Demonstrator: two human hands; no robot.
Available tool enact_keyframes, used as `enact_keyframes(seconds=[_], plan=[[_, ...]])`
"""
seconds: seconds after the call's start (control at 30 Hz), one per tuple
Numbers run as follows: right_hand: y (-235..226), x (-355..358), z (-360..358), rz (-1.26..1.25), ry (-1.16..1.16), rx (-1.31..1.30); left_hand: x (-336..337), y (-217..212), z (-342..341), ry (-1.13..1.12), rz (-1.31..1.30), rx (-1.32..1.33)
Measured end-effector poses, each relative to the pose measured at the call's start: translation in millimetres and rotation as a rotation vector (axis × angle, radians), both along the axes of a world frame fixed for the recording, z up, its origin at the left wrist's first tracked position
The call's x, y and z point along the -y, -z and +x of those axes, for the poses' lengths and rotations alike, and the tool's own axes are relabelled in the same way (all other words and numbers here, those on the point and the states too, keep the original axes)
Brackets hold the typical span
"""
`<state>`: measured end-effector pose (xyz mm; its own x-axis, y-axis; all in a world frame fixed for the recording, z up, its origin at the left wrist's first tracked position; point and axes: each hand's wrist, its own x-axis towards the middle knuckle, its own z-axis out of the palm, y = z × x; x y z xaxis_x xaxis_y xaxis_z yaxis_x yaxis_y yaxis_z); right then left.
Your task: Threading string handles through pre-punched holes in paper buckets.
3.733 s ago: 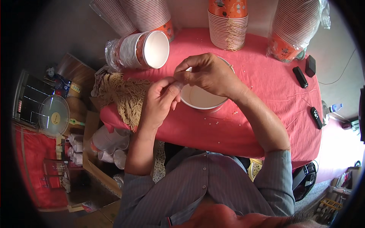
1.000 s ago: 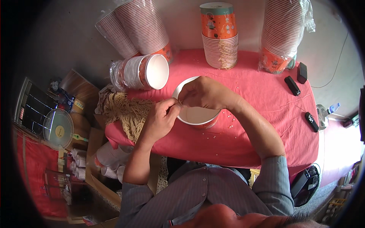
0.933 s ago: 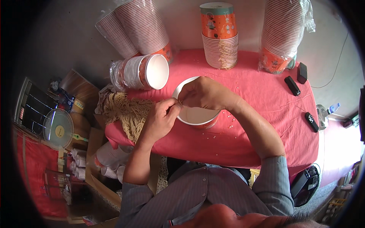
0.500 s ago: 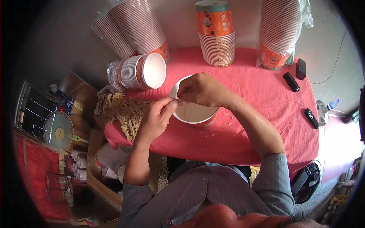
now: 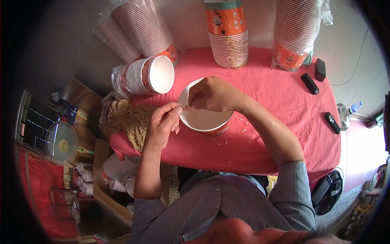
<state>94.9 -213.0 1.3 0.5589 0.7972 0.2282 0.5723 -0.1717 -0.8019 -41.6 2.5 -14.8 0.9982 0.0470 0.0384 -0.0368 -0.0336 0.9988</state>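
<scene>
A: What does the head view show in the middle?

B: A paper bowl [image 5: 203, 120], white inside with an orange outer wall, sits on the red tablecloth [image 5: 280, 122] near the table's front edge. The right hand [image 5: 213, 93] rests over the bowl's far-left rim, fingers curled shut and pinching a thin pale string [image 5: 183, 106].

A: And the other hand?

B: The left hand [image 5: 162, 124] is just beside the bowl's left rim, thumb and forefinger closed on the same string. The two pinches nearly touch.

A: What lies around them?

B: A bundle of tan strings [image 5: 130, 122] hangs over the table's left edge, near the left hand. Behind it a wrapped sleeve of bowls [image 5: 144, 75] lies on its side, open mouth toward the hands. An upright stack of bowls [image 5: 227, 34] stands at the back, with wrapped stacks on either side. Small white beads [image 5: 239, 124] are scattered on the cloth right of the bowl. Three dark small devices [image 5: 310, 83] lie at the far right.
</scene>
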Motion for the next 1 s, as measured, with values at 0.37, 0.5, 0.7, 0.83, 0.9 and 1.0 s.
enact_keyframes(seconds=[0.37,0.5,0.7,0.83,0.9,1.0], plan=[[7.1,-0.6,8.9,-0.067,0.035,0.146,-10.6,22.1,-0.9,0.061,-0.307,0.077],[2.2,5.8,13.1,-0.048,0.091,0.102,-13.0,36.9,-3.3,0.075,-0.331,0.133],[-25.3,19.1,2.1,0.124,-0.074,-0.316,-12.5,35.9,-7.9,-0.247,0.092,0.181],[-33.7,24.2,-4.0,0.128,-0.095,-0.272,12.3,8.6,-0.6,-0.279,0.564,0.533],[-33.4,22.6,-7.8,0.161,-0.062,-0.264,30.4,-8.9,1.2,-0.244,0.693,0.603],[-33.0,21.7,-7.5,0.099,-0.078,-0.222,40.9,-12.0,11.6,-0.236,0.738,0.583]])
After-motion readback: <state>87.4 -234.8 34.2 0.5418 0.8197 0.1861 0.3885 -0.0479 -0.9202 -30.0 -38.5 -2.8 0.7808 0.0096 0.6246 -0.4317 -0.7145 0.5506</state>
